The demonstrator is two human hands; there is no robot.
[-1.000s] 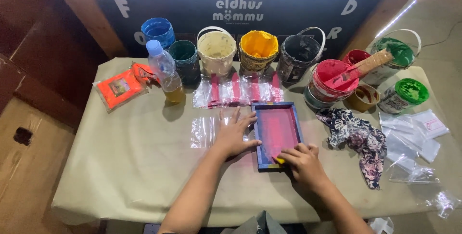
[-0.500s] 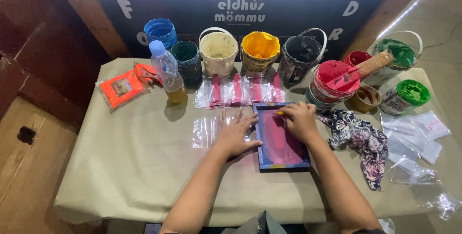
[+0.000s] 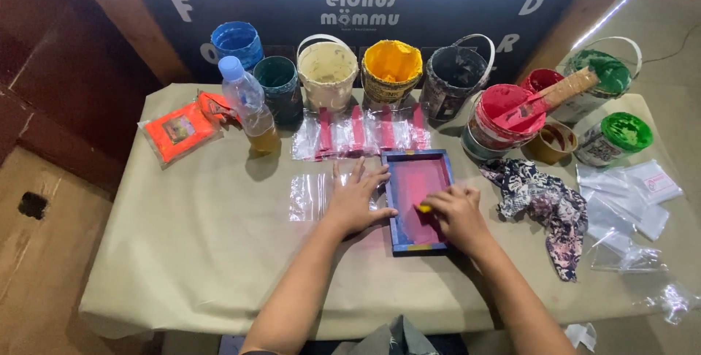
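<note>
A small blue-framed printing screen [image 3: 418,156] with a pink-stained mesh lies flat on the beige-covered table [image 3: 204,253]. My left hand [image 3: 355,200] rests flat with fingers spread on the screen's left edge, partly over a clear plastic bag [image 3: 307,196]. My right hand [image 3: 458,212] presses a small yellow scraper [image 3: 423,209] onto the mesh, about mid-screen; most of the scraper is hidden under my fingers.
Behind the screen lie several clear bags with red prints [image 3: 359,133]. Paint buckets line the back: blue [image 3: 236,41], cream [image 3: 326,69], yellow [image 3: 392,67], black [image 3: 454,77], red [image 3: 504,110], green [image 3: 603,77]. A bottle [image 3: 247,103], orange packet [image 3: 179,131], patterned rag [image 3: 549,205] and spare bags [image 3: 626,194] surround.
My right hand went from the screen's near end up to its far end, then came back toward the middle with the scraper. My left hand stayed put.
</note>
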